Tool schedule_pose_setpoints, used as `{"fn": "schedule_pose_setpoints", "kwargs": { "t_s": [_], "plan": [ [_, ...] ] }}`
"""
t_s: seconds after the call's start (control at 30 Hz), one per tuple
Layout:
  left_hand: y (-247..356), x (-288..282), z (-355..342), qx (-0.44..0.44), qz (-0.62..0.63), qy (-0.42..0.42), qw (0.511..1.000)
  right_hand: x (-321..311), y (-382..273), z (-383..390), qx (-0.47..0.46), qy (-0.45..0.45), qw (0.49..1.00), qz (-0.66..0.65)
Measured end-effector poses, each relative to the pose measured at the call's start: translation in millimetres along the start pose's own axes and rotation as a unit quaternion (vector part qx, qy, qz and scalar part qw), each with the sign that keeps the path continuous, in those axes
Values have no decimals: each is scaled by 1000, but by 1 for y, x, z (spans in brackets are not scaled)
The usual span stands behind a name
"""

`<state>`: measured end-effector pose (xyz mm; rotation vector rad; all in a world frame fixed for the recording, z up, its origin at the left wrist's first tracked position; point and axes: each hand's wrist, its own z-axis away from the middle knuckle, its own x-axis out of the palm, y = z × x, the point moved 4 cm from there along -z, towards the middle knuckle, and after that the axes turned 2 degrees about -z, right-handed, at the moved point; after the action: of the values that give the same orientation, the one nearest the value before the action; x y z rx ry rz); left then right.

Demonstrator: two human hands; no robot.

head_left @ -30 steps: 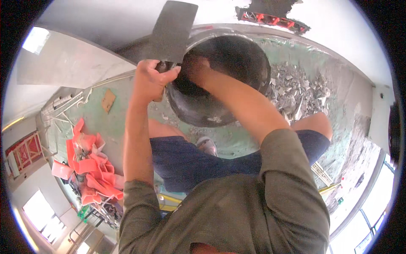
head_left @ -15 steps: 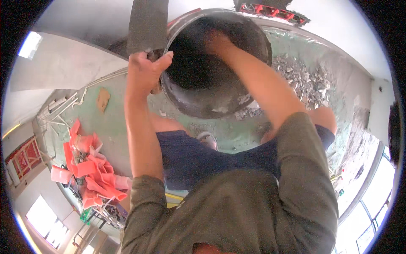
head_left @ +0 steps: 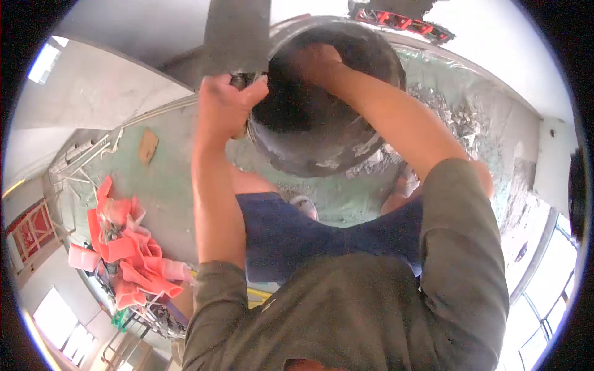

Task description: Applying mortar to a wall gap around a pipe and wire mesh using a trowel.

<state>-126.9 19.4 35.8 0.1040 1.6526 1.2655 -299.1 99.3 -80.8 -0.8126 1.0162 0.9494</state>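
Observation:
A black rubber bucket (head_left: pixel 322 145), smeared with grey mortar, stands on the green floor in front of my knees. My left hand (head_left: pixel 226 105) grips the handle of a flat grey trowel (head_left: pixel 238 34) at the bucket's left rim; the blade points up and away. My right hand (head_left: pixel 315 59) reaches down inside the bucket, where the fingers are lost in the dark. I cannot tell what it holds.
Grey rubble and mortar lumps (head_left: pixel 455 120) lie on the floor to the right of the bucket. A heap of pink plastic strips (head_left: pixel 127 247) sits at the left, with white rods (head_left: pixel 93 157) and a brown scrap (head_left: pixel 147 145) behind it. Grey walls close the far side.
The bucket and both hands have shifted up and to the right in view. My right hand has gone from the bucket's rim to deep inside it. The trowel stays gripped.

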Motion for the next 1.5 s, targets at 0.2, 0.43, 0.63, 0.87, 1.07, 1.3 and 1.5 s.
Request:
{"fn": "schedule_pose_setpoints", "kwargs": {
  "t_s": [0.2,0.43,0.63,0.87,1.07,1.3,1.5],
  "plan": [
    [4,1,4,34,54,-5,998,100,24,61,24,48,996,-71],
    [3,1,8,62,21,22,998,-16,16,78,51,-14,997,62],
    [6,8,8,27,44,-2,999,-30,21,65,23,28,994,107],
    [1,12,11,84,-4,-28,996,117,-2,93,-4,-45,999,1],
    [10,0,14,-23,12,-2,1000,-6,23,76,80,-42,996,18],
    [13,16,23,370,-346,-14,862,63,21,30,139,-99,984,-45],
    [3,19,21,90,68,-55,992,173,60,36,28,-232,825,-515]
  ]
}}
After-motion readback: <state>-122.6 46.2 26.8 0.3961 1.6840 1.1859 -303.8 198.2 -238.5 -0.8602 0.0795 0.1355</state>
